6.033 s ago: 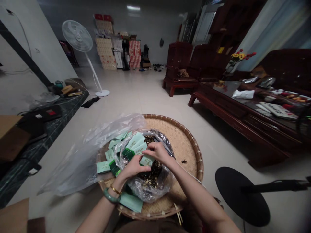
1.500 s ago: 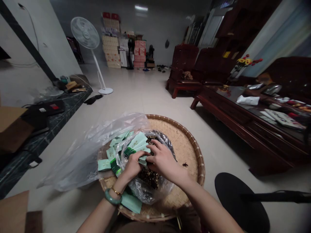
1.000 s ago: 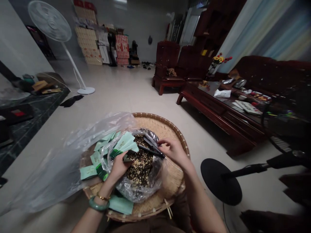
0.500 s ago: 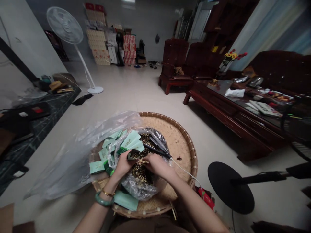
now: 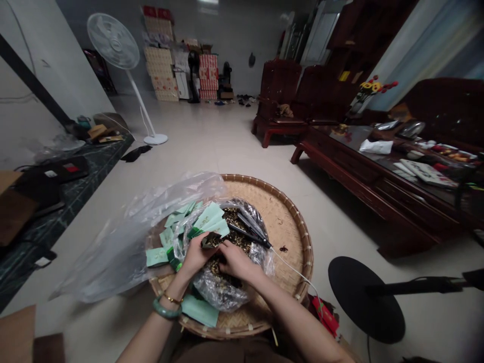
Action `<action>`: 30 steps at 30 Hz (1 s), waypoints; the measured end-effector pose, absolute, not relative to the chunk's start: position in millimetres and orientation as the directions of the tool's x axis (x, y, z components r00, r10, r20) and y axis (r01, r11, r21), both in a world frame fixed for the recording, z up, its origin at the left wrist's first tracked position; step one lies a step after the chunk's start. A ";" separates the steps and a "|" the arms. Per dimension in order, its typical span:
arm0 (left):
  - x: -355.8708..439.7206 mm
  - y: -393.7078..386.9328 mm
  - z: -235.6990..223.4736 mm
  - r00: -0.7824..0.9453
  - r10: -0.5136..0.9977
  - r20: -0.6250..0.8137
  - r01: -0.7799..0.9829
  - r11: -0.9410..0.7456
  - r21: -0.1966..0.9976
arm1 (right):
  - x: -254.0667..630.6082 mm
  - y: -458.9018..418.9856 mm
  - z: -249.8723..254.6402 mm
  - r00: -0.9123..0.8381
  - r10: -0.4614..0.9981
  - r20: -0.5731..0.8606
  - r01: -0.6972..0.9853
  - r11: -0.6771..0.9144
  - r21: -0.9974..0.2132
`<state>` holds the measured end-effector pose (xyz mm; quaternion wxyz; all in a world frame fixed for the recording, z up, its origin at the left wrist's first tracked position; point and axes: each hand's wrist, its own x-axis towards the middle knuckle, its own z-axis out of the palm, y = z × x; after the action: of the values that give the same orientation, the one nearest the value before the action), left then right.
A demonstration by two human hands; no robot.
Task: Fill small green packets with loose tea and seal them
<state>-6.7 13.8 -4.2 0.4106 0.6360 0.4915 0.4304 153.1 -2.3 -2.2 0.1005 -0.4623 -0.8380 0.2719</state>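
Observation:
My left hand [image 5: 194, 256] is closed on a small green packet [image 5: 210, 240], holding its mouth open above a clear plastic bag of dark loose tea [image 5: 227, 282]. My right hand [image 5: 236, 262] is curled, fingers down in the tea right beside the packet; what it pinches is hidden. A black tool with a white cord [image 5: 251, 234] lies across the far side of the bag. A fan of empty green packets [image 5: 206, 222] lies just beyond my left hand. Everything sits on a round woven bamboo tray [image 5: 291, 227].
A large clear plastic sheet [image 5: 124, 252] spreads left off the tray. More green packets [image 5: 200, 310] lie at the tray's near edge. A black stand base [image 5: 365, 300] is on the right floor, a dark wooden table [image 5: 385, 176] beyond it, a white fan [image 5: 113, 43] at far left.
My right hand left the black tool at the bag's far side and came back down into the tea beside the packet. My left hand keeps the packet.

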 end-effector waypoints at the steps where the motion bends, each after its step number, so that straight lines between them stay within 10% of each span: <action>1: -6.6 14.0 -4.8 0.145 0.979 0.140 0.271 -0.176 0.946 | 152.5 -2.9 -3.0 -0.554 0.829 -0.073 0.714 0.428 -0.553; 14: -6.2 14.0 -0.7 0.164 0.976 0.146 0.308 -0.191 0.932 | 197.9 9.5 43.9 -0.284 0.931 0.228 0.493 0.345 -0.799; 30: 7.0 14.4 -3.6 0.178 0.971 0.159 0.288 -0.206 0.935 | 179.6 -2.7 98.3 -0.376 0.757 0.535 0.312 0.647 -0.696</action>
<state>7.0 14.4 -3.6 0.4048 0.6519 0.4830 0.4217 179.6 -2.7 98.3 0.4450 -0.3377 -0.7908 0.2500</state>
